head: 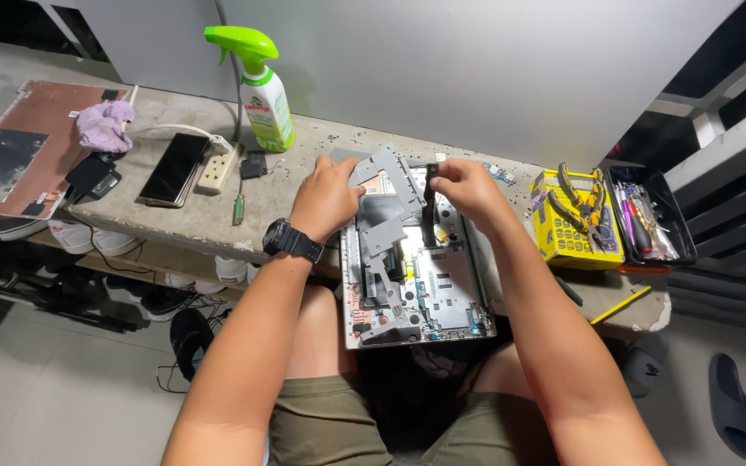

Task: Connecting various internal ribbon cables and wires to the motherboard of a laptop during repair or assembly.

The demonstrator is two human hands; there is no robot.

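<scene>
I'm sitting at a rough concrete bench [218, 216] set against a pale wall, with a tiled floor below and shoes lined up on a shelf under the bench. The opened laptop base [416, 276] lies in front of me, half on the bench edge and half over my lap, its boards and grey inner frame exposed.

Taking that laptop base as the landmark: to its left stand one spray bottle [262, 91] with a green trigger, one white power strip [220, 166], one dark phone [173, 168] lying flat, one small green-handled screwdriver [238, 208], one black charger brick [92, 177], one lilac cloth [104, 126] and, farthest left, one copper-coloured laptop cover [19, 151]. To its right sit one yellow multimeter [567, 233] with one pair of pliers [584, 203] lying on it, and one black tool tray [649, 216] of small tools beyond that. One dark slipper [736, 406] lies on the floor at far right.

My left hand [325, 198], a black watch [291, 240] on its wrist, has its fingers curled onto the upper left edge of the grey frame [386, 173], gripping it. My right hand [468, 188] pinches a narrow black strip [429, 203] standing up from the top of the base, thumb and fingers closed on its upper end.
</scene>
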